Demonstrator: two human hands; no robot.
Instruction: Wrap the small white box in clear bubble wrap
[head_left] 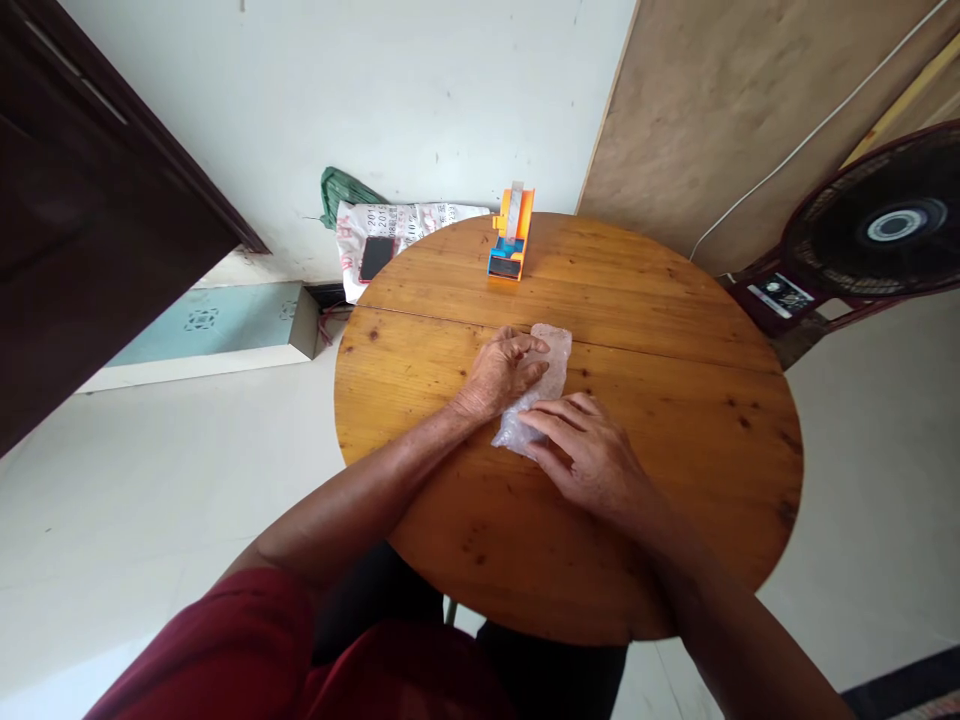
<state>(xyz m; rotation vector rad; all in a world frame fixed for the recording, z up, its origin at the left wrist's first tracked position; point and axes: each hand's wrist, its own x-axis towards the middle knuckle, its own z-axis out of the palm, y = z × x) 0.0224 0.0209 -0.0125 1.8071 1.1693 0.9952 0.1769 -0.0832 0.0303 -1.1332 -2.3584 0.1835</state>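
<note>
A small bundle of clear bubble wrap lies slantwise near the middle of the round wooden table. Across its left side rests my left hand, with fingers bent over the top and the thumb reaching onto the plastic. My right hand holds the near end, fingers over the wrap and thumb at its lower edge. Whatever may be inside the bubble wrap cannot be made out. Beyond the hands, at the table's far side, stands an orange and blue tape dispenser with a roll in it.
Behind the table's far left edge are a printed white sack, a dark phone-like slab and a green plastic bag. A dark red fan stands at the right. A low pale blue box sits by the wall at left.
</note>
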